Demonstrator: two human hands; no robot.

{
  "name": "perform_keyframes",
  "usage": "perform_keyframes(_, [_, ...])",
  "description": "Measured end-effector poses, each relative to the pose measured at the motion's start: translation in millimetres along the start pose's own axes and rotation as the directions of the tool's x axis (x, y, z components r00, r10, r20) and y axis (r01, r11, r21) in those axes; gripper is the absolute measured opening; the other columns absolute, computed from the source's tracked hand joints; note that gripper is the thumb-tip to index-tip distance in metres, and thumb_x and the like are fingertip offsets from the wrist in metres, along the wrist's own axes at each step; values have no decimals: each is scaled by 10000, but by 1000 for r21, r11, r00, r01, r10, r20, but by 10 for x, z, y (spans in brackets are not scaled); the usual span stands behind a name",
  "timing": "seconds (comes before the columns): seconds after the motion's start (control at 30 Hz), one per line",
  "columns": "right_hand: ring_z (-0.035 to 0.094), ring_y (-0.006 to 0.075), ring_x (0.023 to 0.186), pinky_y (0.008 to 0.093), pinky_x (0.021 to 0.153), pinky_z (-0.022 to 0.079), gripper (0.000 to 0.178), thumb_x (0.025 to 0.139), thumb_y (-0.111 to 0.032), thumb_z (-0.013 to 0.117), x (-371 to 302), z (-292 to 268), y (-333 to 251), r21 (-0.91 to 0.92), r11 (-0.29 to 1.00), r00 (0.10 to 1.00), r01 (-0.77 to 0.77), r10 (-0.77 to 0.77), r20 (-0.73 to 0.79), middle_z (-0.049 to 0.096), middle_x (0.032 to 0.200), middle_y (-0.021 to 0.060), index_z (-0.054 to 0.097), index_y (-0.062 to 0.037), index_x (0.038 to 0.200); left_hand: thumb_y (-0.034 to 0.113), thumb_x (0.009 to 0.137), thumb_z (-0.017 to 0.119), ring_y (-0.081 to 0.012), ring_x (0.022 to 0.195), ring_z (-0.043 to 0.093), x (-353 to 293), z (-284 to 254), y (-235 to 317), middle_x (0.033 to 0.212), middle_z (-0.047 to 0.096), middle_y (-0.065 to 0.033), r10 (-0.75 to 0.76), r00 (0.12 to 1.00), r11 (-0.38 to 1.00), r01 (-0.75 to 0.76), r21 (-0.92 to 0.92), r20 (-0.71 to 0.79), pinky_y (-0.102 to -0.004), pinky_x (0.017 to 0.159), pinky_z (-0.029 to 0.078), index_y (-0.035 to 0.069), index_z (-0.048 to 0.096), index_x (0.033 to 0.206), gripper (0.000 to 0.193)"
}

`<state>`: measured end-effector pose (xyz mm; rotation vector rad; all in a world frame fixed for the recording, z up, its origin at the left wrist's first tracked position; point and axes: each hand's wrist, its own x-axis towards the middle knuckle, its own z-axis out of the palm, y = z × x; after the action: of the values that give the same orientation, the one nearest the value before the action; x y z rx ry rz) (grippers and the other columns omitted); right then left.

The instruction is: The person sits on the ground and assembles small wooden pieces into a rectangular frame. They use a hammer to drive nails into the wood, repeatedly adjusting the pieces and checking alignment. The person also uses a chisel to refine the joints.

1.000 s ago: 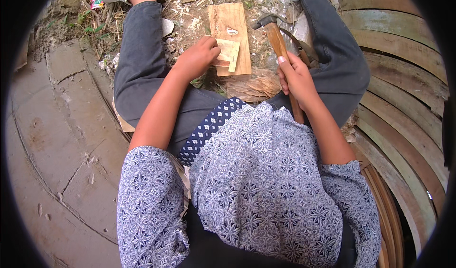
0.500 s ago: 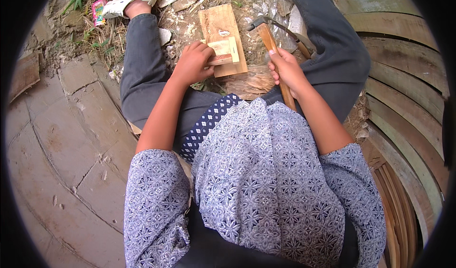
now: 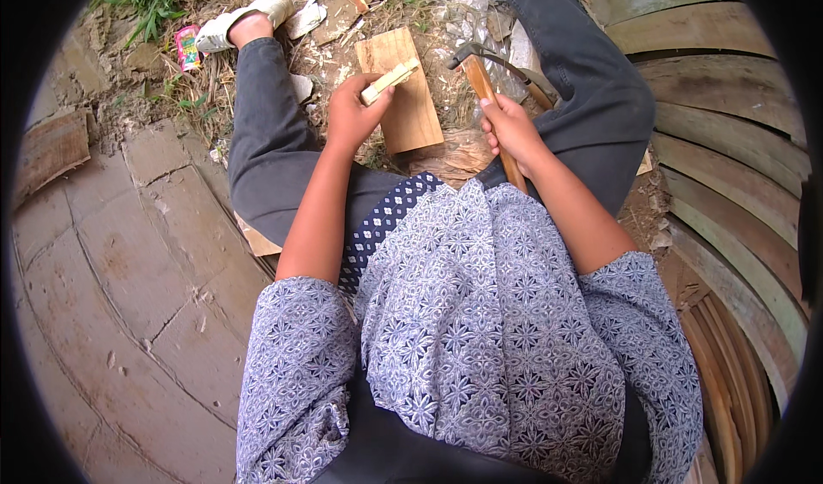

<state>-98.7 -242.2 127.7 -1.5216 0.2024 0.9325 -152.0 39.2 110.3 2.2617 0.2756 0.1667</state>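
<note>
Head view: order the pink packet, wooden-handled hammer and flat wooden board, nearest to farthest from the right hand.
1. Wooden-handled hammer: held in the right hand.
2. Flat wooden board: left of that hand.
3. Pink packet: toward the upper left.

- Left hand [image 3: 356,111]: gripping a short, pale wooden piece [image 3: 391,81] between thumb and fingers, above the flat board; contact with the board cannot be determined.
- Right hand [image 3: 510,128]: closed around the wooden handle of a hammer [image 3: 478,78], its dark metal head uppermost, away from the body.
- Flat wooden board [image 3: 413,128]: lying between the spread legs, bare grain exposed.
- Brown-handled tool [image 3: 540,96]: beside the hammer, near the right leg.
- Ground: wood chips scattered; pink packet [image 3: 188,48] near a pale shoe [image 3: 244,23].
- Right side: weathered planks [image 3: 729,98] in rows.
</note>
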Motion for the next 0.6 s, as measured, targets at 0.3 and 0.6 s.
perform_keyframes(0.3, [646, 125, 762, 298, 689, 531, 409, 1061, -244, 544, -313, 118, -309, -312, 920, 971, 239, -231, 61, 660, 910, 63, 544, -12, 1399, 257, 810, 863, -366, 859, 662, 172, 183, 10, 910, 669, -163, 211, 975, 952, -221, 213, 70, -439, 755, 522, 22, 616, 944, 366])
perform_keyframes(0.6, [669, 182, 1033, 340, 913, 501, 404, 1060, -192, 514, -553, 426, -486, -408, 814, 894, 413, -447, 13, 721, 1116, 168, 545, 5, 1412, 217, 783, 857, -379, 913, 668, 200, 147, 160, 941, 689, -158, 184, 975, 948, -209, 239, 121, -453, 777, 530, 40, 622, 955, 341])
